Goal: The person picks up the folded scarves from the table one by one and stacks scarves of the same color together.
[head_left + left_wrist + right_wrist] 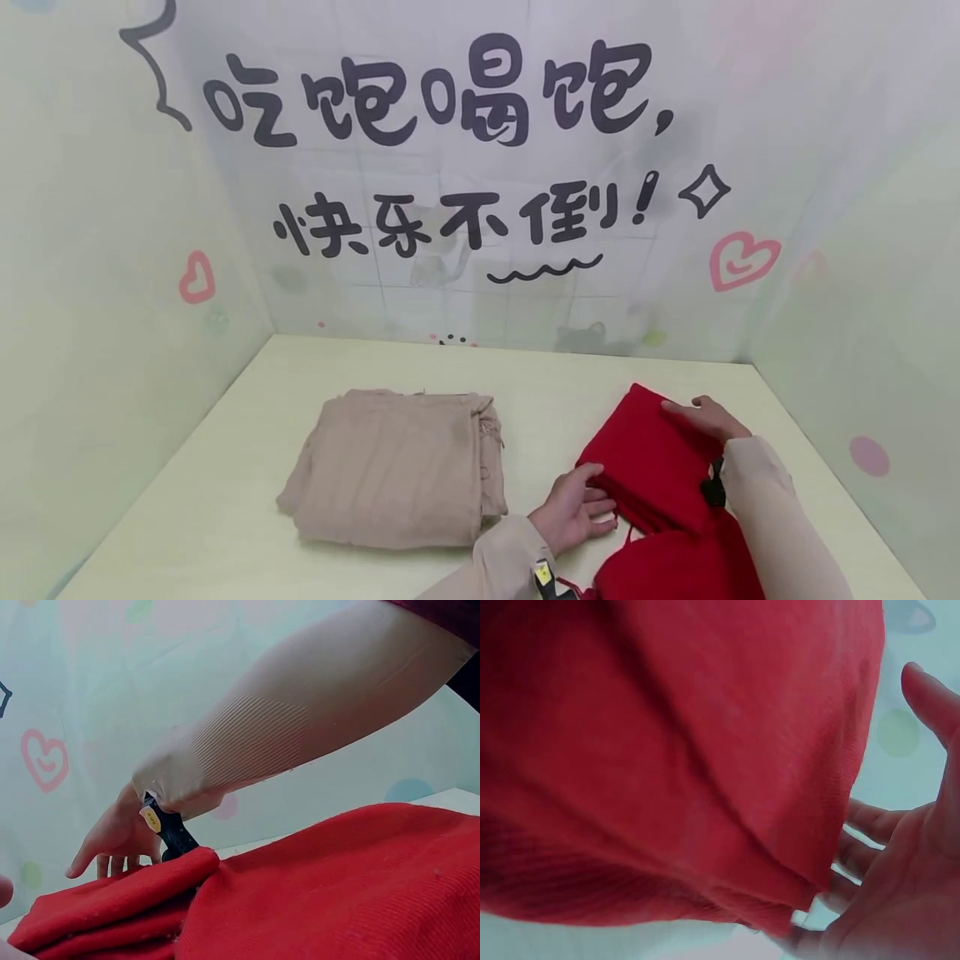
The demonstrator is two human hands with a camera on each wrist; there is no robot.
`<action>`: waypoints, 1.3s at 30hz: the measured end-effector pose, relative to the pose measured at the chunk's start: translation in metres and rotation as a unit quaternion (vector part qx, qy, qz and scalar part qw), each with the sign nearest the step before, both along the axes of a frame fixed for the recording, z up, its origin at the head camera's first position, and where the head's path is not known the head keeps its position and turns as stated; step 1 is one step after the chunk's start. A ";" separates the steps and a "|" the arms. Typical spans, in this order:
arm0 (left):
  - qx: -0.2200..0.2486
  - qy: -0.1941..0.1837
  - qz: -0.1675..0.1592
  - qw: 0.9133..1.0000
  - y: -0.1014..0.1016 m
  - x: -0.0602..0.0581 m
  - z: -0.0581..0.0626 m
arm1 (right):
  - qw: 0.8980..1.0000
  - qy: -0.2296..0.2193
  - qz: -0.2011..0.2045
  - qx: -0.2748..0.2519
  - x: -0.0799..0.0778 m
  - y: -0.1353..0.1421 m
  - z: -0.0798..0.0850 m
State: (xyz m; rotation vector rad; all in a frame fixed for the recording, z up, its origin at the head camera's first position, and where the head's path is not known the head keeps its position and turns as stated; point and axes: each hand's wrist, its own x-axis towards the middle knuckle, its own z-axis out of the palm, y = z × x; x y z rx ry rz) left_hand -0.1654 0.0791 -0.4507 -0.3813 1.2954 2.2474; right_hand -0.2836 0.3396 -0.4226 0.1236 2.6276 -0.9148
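On the right of the table lies a red knit garment [645,458], part of it folded into a layered stack and part spread toward the near edge. My left hand [573,510] is at the stack's left edge, thumb near the corner and fingers loosely extended beside the layers. At the far right edge is my right hand [712,418]. In the right wrist view, this right hand [900,877] has its thumb held apart from the cloth and its fingertips at the garment's edge, partly hidden by it. The left wrist view shows the folded layers [120,907] from the side.
A folded beige garment [397,471] lies to the left of the red one on the pale table [225,500]. Printed wall sheets [465,300] enclose the table at the back and both sides. Thin red cords [628,533] hang near the left hand.
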 end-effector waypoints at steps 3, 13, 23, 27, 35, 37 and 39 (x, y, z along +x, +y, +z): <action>0.005 0.007 0.004 1.000 0.001 -0.002 -0.002 | 1.000 0.008 -0.009 -0.008 0.000 -0.002 0.000; 0.040 0.031 0.033 0.998 0.010 -0.006 -0.007 | 1.000 -0.021 -0.011 -0.013 0.006 -0.002 -0.006; 0.049 0.053 0.060 0.996 0.015 -0.010 -0.008 | 0.998 -0.019 -0.040 -0.051 0.012 -0.007 -0.009; 0.053 0.065 0.075 0.994 0.013 -0.013 -0.007 | 0.995 -0.047 -0.055 -0.069 0.011 -0.012 -0.004; 0.073 0.047 0.087 0.992 0.008 -0.020 -0.009 | 0.985 -0.070 -0.070 -0.139 0.019 -0.022 0.002; 0.069 0.046 0.085 0.993 0.006 -0.022 -0.009 | 0.985 -0.065 -0.075 -0.143 0.023 -0.023 0.004; 0.062 0.046 0.084 0.993 0.002 -0.025 -0.008 | 0.984 -0.059 -0.082 -0.146 0.027 -0.023 0.005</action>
